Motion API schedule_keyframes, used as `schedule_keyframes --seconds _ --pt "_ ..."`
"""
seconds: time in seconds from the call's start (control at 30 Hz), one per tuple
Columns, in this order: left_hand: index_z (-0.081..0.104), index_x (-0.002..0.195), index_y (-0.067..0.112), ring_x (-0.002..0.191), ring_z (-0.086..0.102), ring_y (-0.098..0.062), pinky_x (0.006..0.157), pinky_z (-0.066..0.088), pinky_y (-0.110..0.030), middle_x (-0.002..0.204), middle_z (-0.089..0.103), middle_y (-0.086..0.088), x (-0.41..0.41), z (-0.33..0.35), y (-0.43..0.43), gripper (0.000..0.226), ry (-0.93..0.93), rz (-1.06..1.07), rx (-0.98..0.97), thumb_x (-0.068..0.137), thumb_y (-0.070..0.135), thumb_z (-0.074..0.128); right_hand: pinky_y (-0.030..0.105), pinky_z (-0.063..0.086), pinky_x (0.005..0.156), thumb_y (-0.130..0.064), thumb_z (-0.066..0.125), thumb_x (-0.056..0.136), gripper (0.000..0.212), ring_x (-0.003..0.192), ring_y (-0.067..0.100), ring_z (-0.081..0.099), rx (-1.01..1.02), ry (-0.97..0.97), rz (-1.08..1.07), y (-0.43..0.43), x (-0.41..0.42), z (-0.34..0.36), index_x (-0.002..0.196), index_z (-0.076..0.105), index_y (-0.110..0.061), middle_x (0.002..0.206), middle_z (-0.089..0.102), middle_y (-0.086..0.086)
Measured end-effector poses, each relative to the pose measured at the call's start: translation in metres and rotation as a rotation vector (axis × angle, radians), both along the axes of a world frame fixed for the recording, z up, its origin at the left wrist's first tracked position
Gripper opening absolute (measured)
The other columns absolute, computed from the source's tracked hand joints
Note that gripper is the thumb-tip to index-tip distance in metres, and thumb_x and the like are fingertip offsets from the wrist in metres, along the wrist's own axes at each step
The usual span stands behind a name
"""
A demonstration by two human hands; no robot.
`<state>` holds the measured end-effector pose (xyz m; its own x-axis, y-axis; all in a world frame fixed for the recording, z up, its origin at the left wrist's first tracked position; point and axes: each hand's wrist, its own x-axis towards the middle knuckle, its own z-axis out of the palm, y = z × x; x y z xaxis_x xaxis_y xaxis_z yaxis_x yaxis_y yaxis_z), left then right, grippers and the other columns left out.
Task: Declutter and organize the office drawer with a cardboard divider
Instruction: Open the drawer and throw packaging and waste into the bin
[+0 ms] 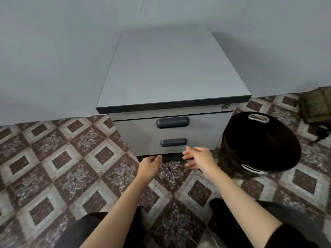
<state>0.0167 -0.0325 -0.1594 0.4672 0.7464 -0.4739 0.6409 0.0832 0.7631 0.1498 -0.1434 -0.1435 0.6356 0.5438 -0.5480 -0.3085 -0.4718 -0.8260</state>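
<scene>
Neither hand holds anything. The left hand (149,165) has loosely curled fingers and the right hand (198,157) is spread wide. They flank a dark bar (172,157) under the lower drawer (202,140); I cannot tell whether they touch it. The cabinet (172,72) stands at 12 o'clock from the hands, its drawers pushed in. A black bin (259,140) sits at the cabinet's 3 o'clock on the tiled floor (59,158).

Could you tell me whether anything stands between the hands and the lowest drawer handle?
Nothing visible does. The left hand and right hand are at either end of the lowest drawer handle. The black bin stands off to the right, beside the cabinet, out of the way.
</scene>
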Motion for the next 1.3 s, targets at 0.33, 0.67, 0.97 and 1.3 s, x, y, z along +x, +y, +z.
schedule_keyframes --seconds 0.33,0.67,0.97,1.3 --pt "0.061 0.102 0.003 0.087 0.060 -0.018 0.078 0.047 -0.032 0.099 0.064 -0.007 0.042 -0.044 0.028 0.049 -0.204 0.364 -0.546 0.098 0.046 0.037 0.032 0.054 0.060 -0.050 0.045 0.093 0.047 0.072 0.022 0.063 -0.017 0.393 -0.169 0.036 0.024 -0.054 0.103 0.060 -0.007 0.093 0.066 0.006" --pt "0.052 0.121 0.000 0.098 0.059 -0.017 0.072 0.049 -0.030 0.106 0.060 -0.008 0.064 -0.060 0.036 0.066 -0.441 0.422 -0.808 0.089 0.056 0.042 0.031 0.053 0.065 -0.057 0.045 0.088 0.054 0.056 0.012 0.049 0.223 0.607 -0.436 0.062 0.029 -0.072 0.096 0.058 -0.006 0.075 0.062 0.004" --pt "0.053 0.115 0.006 0.085 0.058 -0.015 0.065 0.046 -0.029 0.091 0.059 -0.005 0.074 -0.064 0.036 0.073 -0.399 0.476 -0.823 0.084 0.069 0.035 0.033 0.052 0.065 -0.069 0.043 0.080 0.058 0.046 0.010 0.031 0.209 0.711 -0.438 0.065 0.032 -0.078 0.078 0.048 -0.012 0.050 0.029 -0.004" --pt "0.059 0.104 0.005 0.082 0.059 -0.019 0.084 0.047 -0.036 0.092 0.064 -0.007 0.041 -0.060 0.014 0.065 -0.174 0.303 -0.651 0.090 0.062 0.034 0.037 0.054 0.062 -0.045 0.064 0.081 0.044 0.051 0.013 0.043 0.106 0.726 -0.228 0.024 0.021 -0.076 0.097 0.050 -0.007 0.054 0.040 -0.002"
